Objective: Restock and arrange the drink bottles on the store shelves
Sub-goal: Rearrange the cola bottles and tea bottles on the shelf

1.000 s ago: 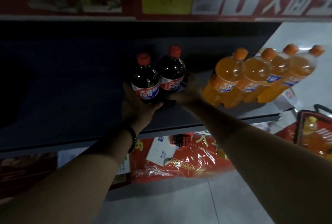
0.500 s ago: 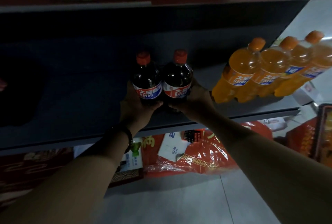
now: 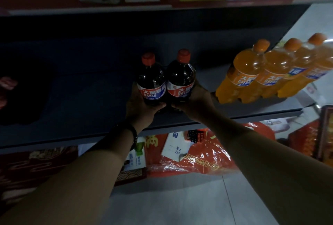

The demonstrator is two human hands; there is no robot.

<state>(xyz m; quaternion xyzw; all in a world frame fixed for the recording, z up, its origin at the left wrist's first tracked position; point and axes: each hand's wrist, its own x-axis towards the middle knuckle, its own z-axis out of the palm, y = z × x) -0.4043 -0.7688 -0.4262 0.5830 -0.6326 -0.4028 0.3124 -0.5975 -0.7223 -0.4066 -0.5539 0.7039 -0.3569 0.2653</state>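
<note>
Head view, step: setting the left cola bottle (image 3: pixel 151 80) and the right cola bottle (image 3: pixel 181 76) upright and touching on the shelf (image 3: pixel 86 102).
Left grip (image 3: pixel 142 109): curled round the left cola bottle's base.
Right grip (image 3: pixel 194 102): wrapped round the right cola bottle's lower side.
Next, likely: slide both towards the orange bottles (image 3: pixel 252 75), which stand apart to the right.
Surroundings: dim aisle, red packets (image 3: pixel 198 154) on the level below, grey floor (image 3: pixel 180 205).

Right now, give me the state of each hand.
Left hand: closed around the left dark bottle.
Right hand: closed around the right dark bottle.
</note>
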